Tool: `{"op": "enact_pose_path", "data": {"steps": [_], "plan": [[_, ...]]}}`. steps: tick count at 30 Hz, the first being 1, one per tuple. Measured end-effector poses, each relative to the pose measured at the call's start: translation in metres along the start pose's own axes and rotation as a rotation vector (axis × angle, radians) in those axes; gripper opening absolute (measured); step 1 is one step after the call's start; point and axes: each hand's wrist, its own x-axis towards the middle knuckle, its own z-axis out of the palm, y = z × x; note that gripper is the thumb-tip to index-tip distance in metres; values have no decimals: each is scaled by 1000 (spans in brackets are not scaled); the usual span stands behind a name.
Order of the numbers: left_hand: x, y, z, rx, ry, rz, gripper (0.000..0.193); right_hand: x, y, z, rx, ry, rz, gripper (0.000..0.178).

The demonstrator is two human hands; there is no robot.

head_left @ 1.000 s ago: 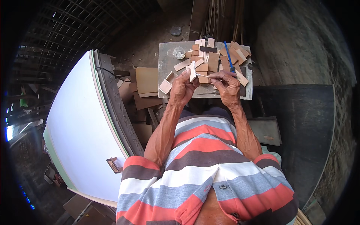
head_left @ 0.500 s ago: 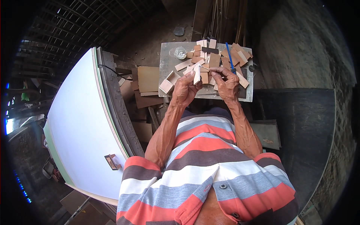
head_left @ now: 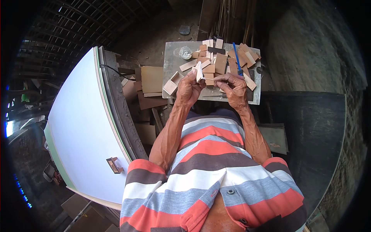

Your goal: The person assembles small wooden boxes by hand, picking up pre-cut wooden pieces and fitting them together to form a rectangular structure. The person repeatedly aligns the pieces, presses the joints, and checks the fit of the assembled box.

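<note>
My left hand (head_left: 188, 89) grips a small pale wood piece (head_left: 199, 70), held up above the worktop, with a white, glue-like smear along its edge. My right hand (head_left: 234, 91) pinches a thin stick (head_left: 210, 79), whose tip reaches the near end of that piece. A small plastic container (head_left: 185, 52) with white paste stands on the far left of the board (head_left: 170, 65). Beside my left hand lies a small box-shaped wooden assembly (head_left: 170, 87). Several loose wood blocks (head_left: 221, 63) are heaped beyond my hands.
A long thin blue tool (head_left: 237, 56) lies on the heap at right. Left of me stands a large white panel (head_left: 85, 120) with a small wooden piece (head_left: 114, 165) on it. A dark board (head_left: 309, 135) leans at right; brown offcuts (head_left: 152, 80) lie left of the worktop.
The stick's tip has moved along the wood piece toward its near end. My right hand has shifted slightly left and nearer. The wood piece has turned a little in my left hand.
</note>
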Motion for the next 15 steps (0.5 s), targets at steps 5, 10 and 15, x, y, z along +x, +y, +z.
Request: {"op": "enact_pose_path", "data": {"steps": [5, 10, 15], "plan": [[4, -4, -10, -42, -56, -8, 19, 4, 12, 6, 79, 96, -3, 10], [9, -4, -16, -58, 1, 10, 19, 3, 12, 2, -68, 7, -33, 12], [9, -4, -18, -35, -31, 4, 20, 8, 15, 2, -44, 18, -37, 14]]}}
